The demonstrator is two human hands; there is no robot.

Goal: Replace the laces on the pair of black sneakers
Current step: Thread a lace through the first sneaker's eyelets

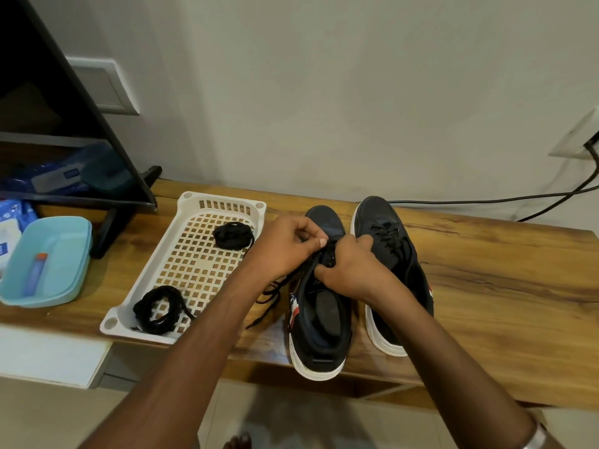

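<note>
Two black sneakers with white soles stand side by side on the wooden table, toes toward the wall. The right sneaker (387,251) is laced. Over the eyelets of the left sneaker (319,322), my left hand (285,244) pinches a black lace (275,293) whose loose end trails off the shoe's left side. My right hand (348,265) grips the shoe's upper by the eyelets, fingers curled. Two coiled black laces lie in the white basket, one coiled lace (233,234) at the far end and the other coiled lace (158,311) at the near end.
The white perforated basket (181,228) sits left of the shoes. Further left lies a light-blue tub (69,260) holding a small tube. A black TV stand (129,189) rises at the back left. A black cable (502,199) runs along the wall behind the table (502,286).
</note>
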